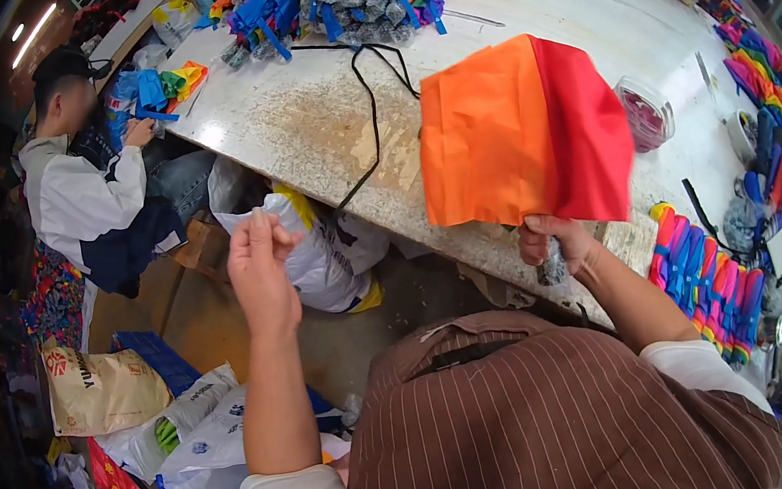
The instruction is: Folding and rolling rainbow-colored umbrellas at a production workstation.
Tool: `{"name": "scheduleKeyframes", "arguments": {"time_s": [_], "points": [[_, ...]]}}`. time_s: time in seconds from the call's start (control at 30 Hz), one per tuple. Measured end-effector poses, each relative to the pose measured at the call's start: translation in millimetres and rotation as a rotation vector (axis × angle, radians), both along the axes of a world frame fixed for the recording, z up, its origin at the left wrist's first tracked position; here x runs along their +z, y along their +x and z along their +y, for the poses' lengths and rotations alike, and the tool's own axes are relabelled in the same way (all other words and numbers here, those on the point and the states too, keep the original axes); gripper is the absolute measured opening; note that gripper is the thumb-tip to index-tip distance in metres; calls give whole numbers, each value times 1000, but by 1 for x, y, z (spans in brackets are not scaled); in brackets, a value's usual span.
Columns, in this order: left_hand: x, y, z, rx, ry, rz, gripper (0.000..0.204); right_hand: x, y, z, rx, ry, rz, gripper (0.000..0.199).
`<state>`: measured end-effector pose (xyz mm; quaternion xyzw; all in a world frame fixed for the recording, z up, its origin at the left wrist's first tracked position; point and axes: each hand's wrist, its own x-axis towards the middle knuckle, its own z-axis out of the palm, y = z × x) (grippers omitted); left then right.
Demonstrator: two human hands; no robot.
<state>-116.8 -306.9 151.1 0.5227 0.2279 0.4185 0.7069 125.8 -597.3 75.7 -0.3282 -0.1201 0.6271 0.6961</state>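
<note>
The right hand (555, 242) clenches the orange-and-red fabric panel (521, 134) from below, holding it upright over the table (311, 115) edge. The left hand (260, 264) is raised, fingertips pinched, perhaps on thread too fine to see.

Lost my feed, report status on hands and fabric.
Right hand grips orange-red fabric piece from below, held up over table. Left hand raised, fingertips pinched; what it holds too small to tell. Nothing between them.
</note>
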Motion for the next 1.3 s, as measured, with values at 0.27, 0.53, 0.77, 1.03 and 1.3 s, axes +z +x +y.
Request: {"name": "scheduleKeyframes", "arguments": {"time_s": [0.27,0.53,0.77,1.03,1.3], "points": [[42,69,-76,-435,1100,341,30,10,-13,-37,-56,-322,-526,35],[54,33,-27,-212,720,447,17,-16,15,-76,-140,-412,-1027,56],[93,47,-126,-1003,1226,246,39,36,2,-34,-307,-63,-1550,58],[83,63,-87,-197,1369,372,42,61,-7,-3,-332,-141,-1755,41],[136,32,-57,-805,680,357,54,-25,49,-22,-389,-424,-1592,34]]}}
